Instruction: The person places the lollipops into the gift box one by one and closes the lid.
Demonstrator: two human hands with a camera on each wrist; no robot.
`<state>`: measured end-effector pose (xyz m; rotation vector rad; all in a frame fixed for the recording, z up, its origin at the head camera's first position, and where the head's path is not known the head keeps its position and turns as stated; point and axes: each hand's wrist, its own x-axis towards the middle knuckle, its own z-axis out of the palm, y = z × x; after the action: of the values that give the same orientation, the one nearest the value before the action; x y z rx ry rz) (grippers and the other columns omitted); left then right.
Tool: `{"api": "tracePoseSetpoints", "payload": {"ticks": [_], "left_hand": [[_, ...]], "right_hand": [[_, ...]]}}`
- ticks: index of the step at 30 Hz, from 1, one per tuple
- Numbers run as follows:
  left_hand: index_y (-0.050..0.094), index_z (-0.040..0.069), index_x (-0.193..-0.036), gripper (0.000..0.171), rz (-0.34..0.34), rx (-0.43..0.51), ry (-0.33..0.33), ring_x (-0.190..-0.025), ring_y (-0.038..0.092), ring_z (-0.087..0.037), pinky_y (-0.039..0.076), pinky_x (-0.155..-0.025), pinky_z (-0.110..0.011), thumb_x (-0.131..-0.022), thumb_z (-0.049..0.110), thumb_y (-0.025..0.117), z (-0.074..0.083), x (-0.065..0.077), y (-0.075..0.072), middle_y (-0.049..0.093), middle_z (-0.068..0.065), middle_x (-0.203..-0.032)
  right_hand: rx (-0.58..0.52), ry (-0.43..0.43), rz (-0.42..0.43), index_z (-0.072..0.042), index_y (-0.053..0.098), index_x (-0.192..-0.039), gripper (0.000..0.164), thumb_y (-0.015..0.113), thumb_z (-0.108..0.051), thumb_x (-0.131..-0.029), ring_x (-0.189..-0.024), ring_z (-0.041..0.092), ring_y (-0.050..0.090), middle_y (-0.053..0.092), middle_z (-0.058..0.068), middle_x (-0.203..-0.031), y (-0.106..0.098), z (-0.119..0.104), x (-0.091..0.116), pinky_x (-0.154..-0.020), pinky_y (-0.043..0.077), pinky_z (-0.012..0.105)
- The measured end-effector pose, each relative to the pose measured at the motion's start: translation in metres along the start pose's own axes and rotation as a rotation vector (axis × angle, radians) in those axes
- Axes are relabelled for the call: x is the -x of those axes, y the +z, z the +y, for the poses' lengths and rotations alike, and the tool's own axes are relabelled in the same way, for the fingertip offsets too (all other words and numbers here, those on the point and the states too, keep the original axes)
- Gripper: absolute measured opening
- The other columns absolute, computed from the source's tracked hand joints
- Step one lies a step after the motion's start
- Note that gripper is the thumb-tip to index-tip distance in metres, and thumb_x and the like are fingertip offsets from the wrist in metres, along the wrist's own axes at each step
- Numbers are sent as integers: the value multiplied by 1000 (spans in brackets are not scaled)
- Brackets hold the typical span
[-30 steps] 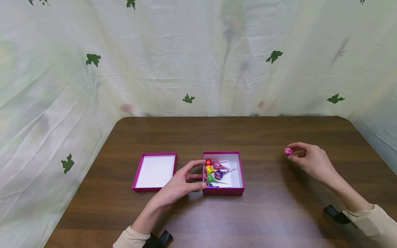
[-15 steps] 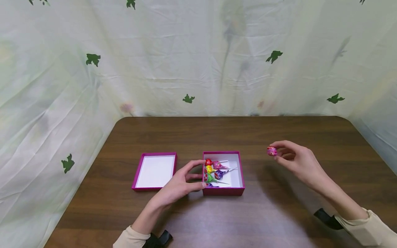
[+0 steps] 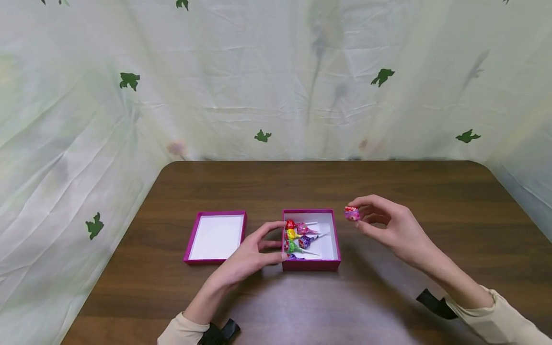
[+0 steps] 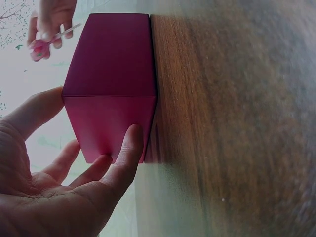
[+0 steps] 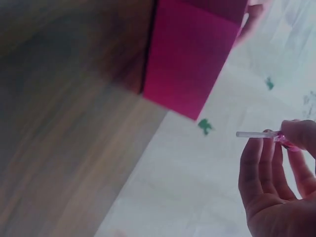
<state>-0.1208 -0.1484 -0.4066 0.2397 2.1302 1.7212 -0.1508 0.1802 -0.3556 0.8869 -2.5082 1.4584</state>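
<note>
A magenta box (image 3: 310, 266) with a white inside stands on the table. Several lollipops in colored wrappers lie in it: red, pink (image 3: 305, 229), yellow, purple (image 3: 307, 241) and green (image 3: 292, 247). My left hand (image 3: 246, 261) rests its spread fingers against the box's left side, and in the left wrist view its fingertips touch the magenta wall (image 4: 113, 116). To the right of the box, above the table, my right hand (image 3: 394, 230) pinches a pink lollipop (image 3: 351, 213) by thumb and fingers. Its white stick (image 5: 252, 134) shows in the right wrist view.
A magenta-rimmed lid (image 3: 215, 237), white inside up, lies left of the box, partly behind my left hand. Both lie on a brown wooden table (image 3: 276, 187). A pale curtain with green leaf-like shapes (image 3: 262, 136) hangs behind the table.
My right hand has moved left toward the box with the pink lollipop in its grip. The left hand, the box and the lid have stayed in place.
</note>
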Motion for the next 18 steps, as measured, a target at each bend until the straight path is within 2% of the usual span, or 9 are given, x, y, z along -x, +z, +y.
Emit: {"api": "tracePoseSetpoints", "payload": {"ticks": [9, 18], "left_hand": [[45, 25, -145, 66, 0, 0, 4, -122, 54, -30, 49, -91, -45, -87, 16, 75, 1, 1, 0, 35, -1, -152], [45, 24, -146, 66, 1, -8, 2, -123, 54, -31, 48, -92, -47, -87, 15, 74, 2, 1, 0, 34, -2, -152]], "right_hand": [[-109, -93, -18, -18, 65, -116, 40, 75, 4, -84, -94, 14, 66, 67, -5, -108, 26, -14, -9, -80, 54, 31], [-85, -148, -158, -22, 64, -115, 37, 78, -5, -84, -89, 11, 66, 66, -8, -104, 48, -11, -15, -77, 55, 35]]}}
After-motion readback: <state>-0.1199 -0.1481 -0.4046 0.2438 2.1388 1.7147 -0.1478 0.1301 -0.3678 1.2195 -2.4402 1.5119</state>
